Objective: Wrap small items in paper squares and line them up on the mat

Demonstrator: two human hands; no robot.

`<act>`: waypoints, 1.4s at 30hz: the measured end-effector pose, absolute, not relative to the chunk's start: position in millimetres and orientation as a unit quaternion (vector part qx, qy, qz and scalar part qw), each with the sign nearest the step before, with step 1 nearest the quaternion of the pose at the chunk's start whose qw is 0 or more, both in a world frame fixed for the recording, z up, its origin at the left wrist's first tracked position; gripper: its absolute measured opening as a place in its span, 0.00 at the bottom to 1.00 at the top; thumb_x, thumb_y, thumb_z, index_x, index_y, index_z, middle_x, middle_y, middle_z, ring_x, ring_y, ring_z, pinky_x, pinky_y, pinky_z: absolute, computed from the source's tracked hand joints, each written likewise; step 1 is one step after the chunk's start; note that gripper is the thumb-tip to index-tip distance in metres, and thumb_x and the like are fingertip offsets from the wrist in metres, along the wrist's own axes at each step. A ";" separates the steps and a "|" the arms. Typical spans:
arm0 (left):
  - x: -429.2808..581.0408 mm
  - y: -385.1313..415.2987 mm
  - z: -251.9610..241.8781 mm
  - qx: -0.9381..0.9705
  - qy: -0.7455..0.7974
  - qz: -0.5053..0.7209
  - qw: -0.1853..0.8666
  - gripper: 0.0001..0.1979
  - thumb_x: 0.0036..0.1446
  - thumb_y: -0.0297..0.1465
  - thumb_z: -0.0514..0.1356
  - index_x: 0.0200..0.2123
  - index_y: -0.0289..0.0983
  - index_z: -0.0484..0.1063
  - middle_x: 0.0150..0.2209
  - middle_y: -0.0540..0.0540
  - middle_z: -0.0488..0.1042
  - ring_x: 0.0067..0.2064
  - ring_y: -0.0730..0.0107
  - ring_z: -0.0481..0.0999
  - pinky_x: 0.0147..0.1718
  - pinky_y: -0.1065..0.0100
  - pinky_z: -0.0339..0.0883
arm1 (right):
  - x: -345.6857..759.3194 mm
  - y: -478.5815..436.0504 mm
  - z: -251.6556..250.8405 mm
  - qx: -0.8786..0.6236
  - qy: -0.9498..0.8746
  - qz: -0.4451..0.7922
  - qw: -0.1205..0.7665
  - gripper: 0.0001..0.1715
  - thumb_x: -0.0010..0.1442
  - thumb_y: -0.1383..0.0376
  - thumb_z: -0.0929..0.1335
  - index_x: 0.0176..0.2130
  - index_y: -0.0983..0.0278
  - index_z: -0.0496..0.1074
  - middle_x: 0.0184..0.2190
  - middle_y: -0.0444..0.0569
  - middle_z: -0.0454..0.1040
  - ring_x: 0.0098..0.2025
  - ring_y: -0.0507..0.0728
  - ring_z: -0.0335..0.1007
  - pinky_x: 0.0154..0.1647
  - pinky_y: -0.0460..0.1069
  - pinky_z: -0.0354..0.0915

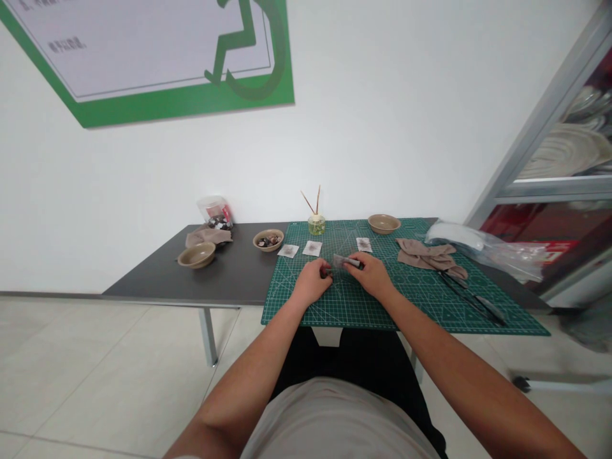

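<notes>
My left hand (312, 280) is closed around a small red and dark thing (326, 271), too small to name. Opposite it, my right hand (371, 274) grips a small greyish sachet (340, 261) by its right side, with the sachet pointing toward my left fingers. Both hands are above the green cutting mat (329, 312), close together. Beyond them lie flat white sachets with dark contents: one sachet (288, 251) at the mat's left edge, another sachet (312, 248) beside it, and a third sachet (364, 245) behind my right hand.
A bowl of small dark and tan pieces (268, 241) stands left of the mat. Farther left are a bowl (197, 255), a cloth (208, 237) and a tipped clear jar (216, 213). A reed diffuser (316, 224), bowl (384, 223), brown cloth (428, 256), glasses (471, 298) and plastic bag (482, 248) are also there.
</notes>
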State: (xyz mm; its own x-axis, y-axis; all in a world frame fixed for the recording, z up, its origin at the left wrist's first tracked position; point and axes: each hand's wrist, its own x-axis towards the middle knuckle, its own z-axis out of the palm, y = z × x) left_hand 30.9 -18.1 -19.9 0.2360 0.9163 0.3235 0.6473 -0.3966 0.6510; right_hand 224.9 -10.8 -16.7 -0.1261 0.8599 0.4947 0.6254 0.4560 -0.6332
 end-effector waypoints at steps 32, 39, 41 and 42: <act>23.6 -11.5 -22.0 0.631 0.471 0.470 0.400 0.06 0.51 0.31 0.61 0.33 0.35 0.71 0.28 0.50 0.75 0.30 0.73 0.72 0.32 0.71 0.63 | 192.9 -21.1 -16.1 -0.387 -0.797 0.140 0.442 0.11 0.61 0.68 0.65 0.42 0.59 0.74 0.42 0.49 0.75 0.45 0.57 0.71 0.50 0.54 0.66; 23.4 -11.7 -19.3 0.626 0.447 0.463 0.441 0.11 0.49 0.29 0.62 0.38 0.34 0.74 0.30 0.49 0.76 0.31 0.73 0.72 0.34 0.70 0.65 | 193.9 -20.0 -17.0 -0.395 -0.777 0.159 0.464 0.08 0.61 0.66 0.66 0.39 0.59 0.75 0.38 0.48 0.75 0.41 0.56 0.72 0.46 0.53 0.67; 23.3 -12.5 -17.7 0.629 0.445 0.464 0.437 0.10 0.49 0.28 0.62 0.37 0.34 0.74 0.29 0.50 0.75 0.31 0.73 0.72 0.34 0.70 0.65 | 194.4 -20.4 -17.0 -0.400 -0.778 0.157 0.459 0.07 0.60 0.66 0.67 0.39 0.59 0.75 0.38 0.48 0.76 0.41 0.56 0.72 0.45 0.53 0.67; 23.3 -12.9 -16.9 0.631 0.448 0.462 0.432 0.09 0.49 0.27 0.62 0.37 0.35 0.74 0.28 0.50 0.75 0.30 0.73 0.72 0.33 0.70 0.64 | 194.7 -20.7 -16.7 -0.403 -0.779 0.158 0.454 0.07 0.60 0.66 0.67 0.38 0.59 0.75 0.37 0.48 0.76 0.40 0.56 0.72 0.45 0.52 0.67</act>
State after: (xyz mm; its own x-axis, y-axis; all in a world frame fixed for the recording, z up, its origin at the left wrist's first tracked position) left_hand 23.3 -12.9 -16.9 0.1702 0.9658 0.1956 0.1658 -0.2237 0.9604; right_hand 194.7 -20.7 -16.7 -0.2633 0.7710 0.5798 0.4835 0.6256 -0.6123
